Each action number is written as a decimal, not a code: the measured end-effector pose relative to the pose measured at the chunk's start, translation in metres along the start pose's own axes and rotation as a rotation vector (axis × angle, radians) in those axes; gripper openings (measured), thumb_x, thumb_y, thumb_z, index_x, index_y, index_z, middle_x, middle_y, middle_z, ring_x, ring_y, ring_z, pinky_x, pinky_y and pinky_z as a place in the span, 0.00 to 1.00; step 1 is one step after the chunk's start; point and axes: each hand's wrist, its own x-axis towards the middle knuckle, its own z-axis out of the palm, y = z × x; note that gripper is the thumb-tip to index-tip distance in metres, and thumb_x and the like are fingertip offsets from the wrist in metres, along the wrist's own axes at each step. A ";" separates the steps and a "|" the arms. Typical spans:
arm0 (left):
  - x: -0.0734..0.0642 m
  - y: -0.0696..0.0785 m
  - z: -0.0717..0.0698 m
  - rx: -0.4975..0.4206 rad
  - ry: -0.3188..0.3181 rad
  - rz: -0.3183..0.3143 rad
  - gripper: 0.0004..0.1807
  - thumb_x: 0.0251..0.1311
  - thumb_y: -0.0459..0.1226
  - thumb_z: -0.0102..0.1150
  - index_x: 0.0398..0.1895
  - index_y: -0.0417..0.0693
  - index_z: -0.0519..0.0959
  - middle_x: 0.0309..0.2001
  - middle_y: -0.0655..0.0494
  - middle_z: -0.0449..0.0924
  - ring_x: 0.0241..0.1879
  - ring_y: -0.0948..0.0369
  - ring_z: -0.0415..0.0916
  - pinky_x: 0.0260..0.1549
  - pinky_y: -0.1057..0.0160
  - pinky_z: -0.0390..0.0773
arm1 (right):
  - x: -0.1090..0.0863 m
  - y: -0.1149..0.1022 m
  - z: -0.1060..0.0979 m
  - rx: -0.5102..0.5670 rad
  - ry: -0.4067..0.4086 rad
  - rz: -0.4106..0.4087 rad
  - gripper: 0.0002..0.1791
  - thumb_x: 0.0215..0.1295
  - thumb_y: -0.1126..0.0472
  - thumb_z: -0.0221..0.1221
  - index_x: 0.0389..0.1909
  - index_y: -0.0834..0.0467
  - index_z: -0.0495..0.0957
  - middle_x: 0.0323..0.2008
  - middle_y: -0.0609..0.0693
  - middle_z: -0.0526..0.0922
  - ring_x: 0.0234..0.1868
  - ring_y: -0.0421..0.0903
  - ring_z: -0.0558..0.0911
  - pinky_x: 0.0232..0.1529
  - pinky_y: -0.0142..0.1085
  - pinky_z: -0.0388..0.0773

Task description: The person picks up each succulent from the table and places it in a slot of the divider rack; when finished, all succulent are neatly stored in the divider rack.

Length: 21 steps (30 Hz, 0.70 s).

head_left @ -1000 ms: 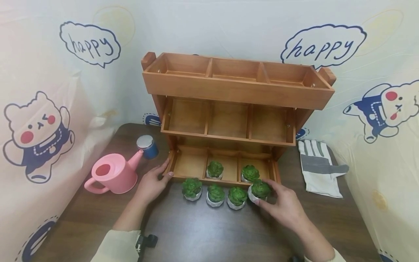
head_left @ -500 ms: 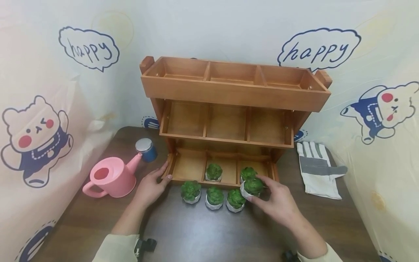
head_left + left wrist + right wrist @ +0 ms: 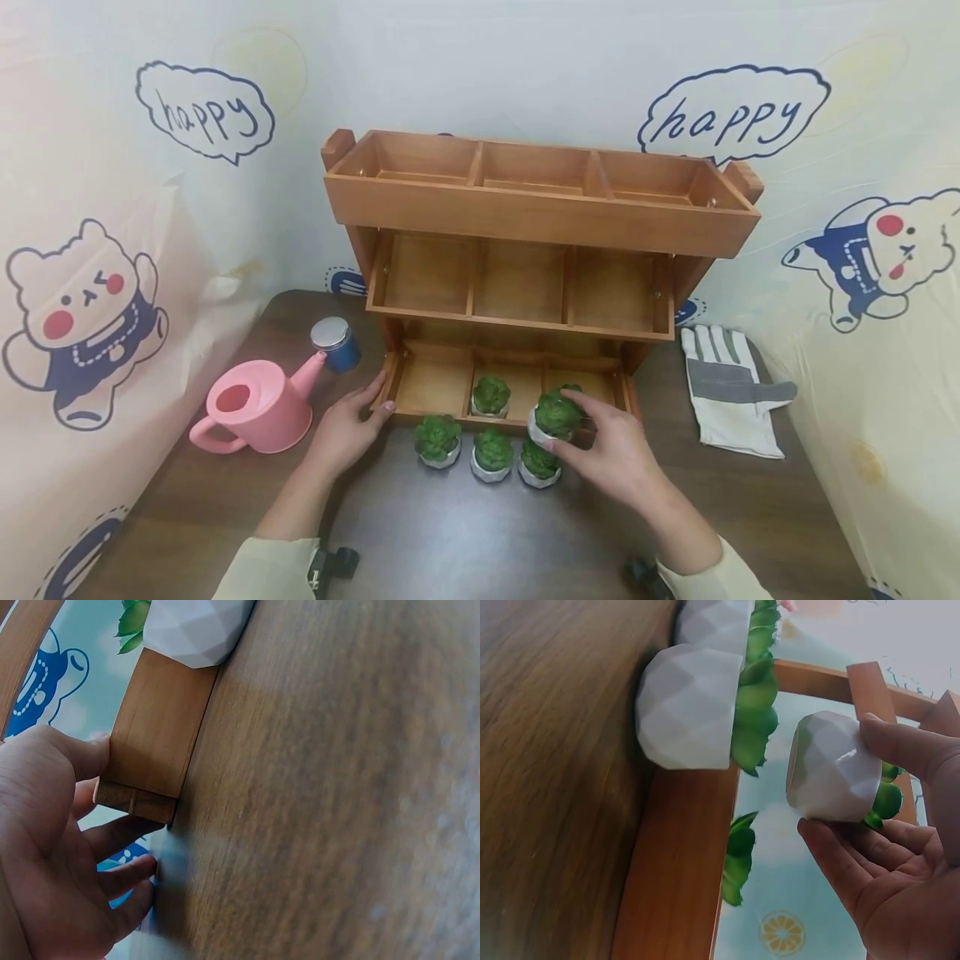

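My right hand (image 3: 618, 457) pinches a small potted succulent (image 3: 555, 417) by its white faceted pot. In the right wrist view, thumb and fingers lie on either side of that pot (image 3: 832, 766), which is off the table. Below it in the head view, a row of three succulents stands before the wooden plant rack (image 3: 540, 215); the rightmost succulent (image 3: 538, 467) is partly covered. One succulent (image 3: 491, 395) sits in the bottom tier's middle compartment; another, in the right compartment, is mostly hidden. My left hand (image 3: 348, 433) grips the bottom tier's left end, thumb on its front board (image 3: 154, 727).
Left of the rack stand a pink watering can (image 3: 258, 407) and a blue tin with a silver lid (image 3: 335, 343). A white and grey work glove (image 3: 731, 387) lies to the right. The upper two tiers have three compartments each.
My right hand has lifted the succulent from the right end of the front row and carried it leftward, over its neighbour. My left hand stays at the rack's end.
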 end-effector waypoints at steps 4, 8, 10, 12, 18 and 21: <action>0.001 -0.001 0.000 0.006 0.001 0.004 0.39 0.72 0.64 0.50 0.83 0.69 0.56 0.76 0.34 0.62 0.75 0.33 0.58 0.67 0.25 0.59 | 0.004 -0.005 0.004 0.023 -0.014 -0.007 0.39 0.53 0.51 0.79 0.66 0.51 0.78 0.49 0.50 0.88 0.43 0.44 0.89 0.44 0.41 0.87; 0.001 -0.001 0.000 -0.002 -0.001 0.000 0.38 0.73 0.61 0.52 0.83 0.70 0.56 0.76 0.35 0.62 0.75 0.34 0.58 0.66 0.25 0.59 | 0.008 -0.009 0.007 0.011 -0.023 -0.012 0.39 0.53 0.50 0.79 0.67 0.51 0.77 0.47 0.48 0.88 0.43 0.43 0.88 0.44 0.42 0.87; 0.001 0.000 0.000 -0.006 -0.003 -0.003 0.38 0.73 0.59 0.53 0.83 0.70 0.56 0.76 0.35 0.62 0.75 0.34 0.58 0.66 0.25 0.59 | 0.010 -0.011 0.010 -0.001 -0.024 -0.017 0.39 0.53 0.50 0.79 0.67 0.52 0.78 0.47 0.48 0.88 0.43 0.42 0.87 0.44 0.42 0.86; 0.001 0.001 0.000 -0.007 -0.003 -0.004 0.37 0.73 0.59 0.53 0.82 0.70 0.56 0.76 0.35 0.62 0.75 0.33 0.58 0.66 0.25 0.59 | 0.012 -0.014 0.012 -0.010 -0.023 -0.024 0.39 0.53 0.49 0.78 0.67 0.52 0.78 0.47 0.48 0.88 0.43 0.43 0.86 0.45 0.43 0.85; 0.000 0.002 -0.001 -0.002 0.004 0.001 0.37 0.73 0.60 0.53 0.82 0.69 0.57 0.76 0.35 0.63 0.75 0.34 0.59 0.67 0.26 0.59 | 0.021 -0.022 0.020 -0.020 -0.019 -0.043 0.39 0.53 0.47 0.78 0.67 0.52 0.78 0.46 0.48 0.87 0.44 0.48 0.85 0.44 0.43 0.83; 0.000 0.001 -0.001 0.007 0.007 0.009 0.37 0.73 0.60 0.52 0.82 0.68 0.57 0.76 0.35 0.63 0.75 0.34 0.59 0.67 0.26 0.59 | 0.025 -0.027 0.024 -0.013 -0.024 -0.045 0.39 0.53 0.46 0.78 0.67 0.51 0.78 0.47 0.47 0.88 0.44 0.47 0.85 0.44 0.42 0.82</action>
